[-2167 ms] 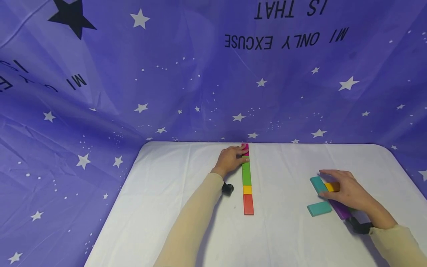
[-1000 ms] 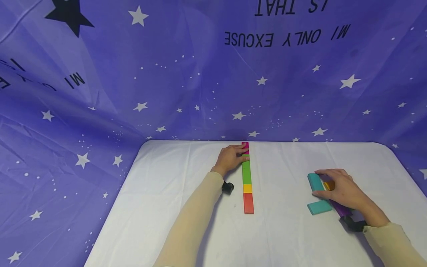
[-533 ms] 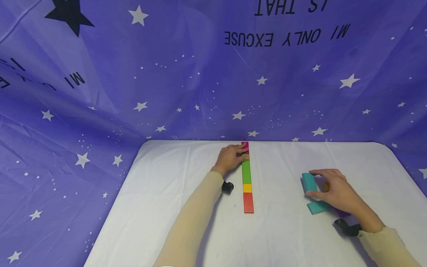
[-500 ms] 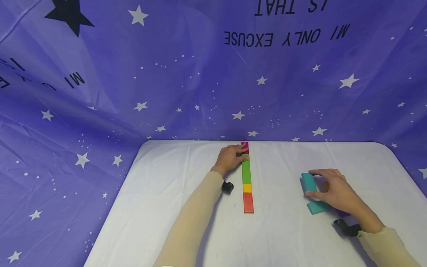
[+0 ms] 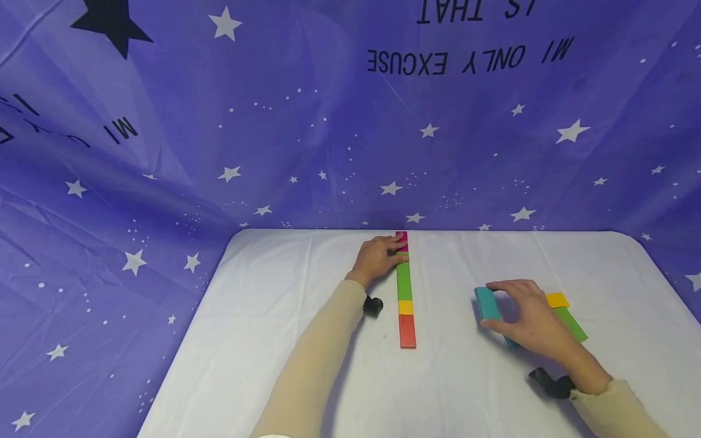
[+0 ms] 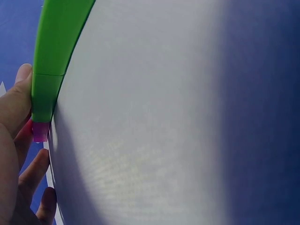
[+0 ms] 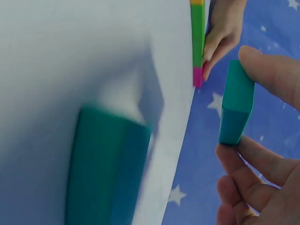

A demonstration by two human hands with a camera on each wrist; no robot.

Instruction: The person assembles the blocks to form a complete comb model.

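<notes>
At the far end of a straight row of blocks, my left hand (image 5: 375, 258) rests on a magenta block (image 7: 197, 77) with its fingers and on a green block (image 5: 404, 283) with its thumb. Nearer me in that row lie a yellow block (image 5: 405, 307) and a red block (image 5: 408, 331). My right hand (image 5: 528, 317) pinches a teal block (image 5: 486, 303) between thumb and fingers, right of the row. Under that hand, mostly hidden in the head view, is a second teal block (image 7: 108, 164).
Beyond my right hand lie a small yellow block (image 5: 558, 300) and a green block (image 5: 572, 324). The table (image 5: 454, 383) has a white cloth. Behind it hangs a purple curtain (image 5: 328, 121) with stars and lettering.
My right hand has lifted the teal block off the loose blocks and moved it left, towards the row. The yellow and green blocks there have come into sight. My left hand stays put.
</notes>
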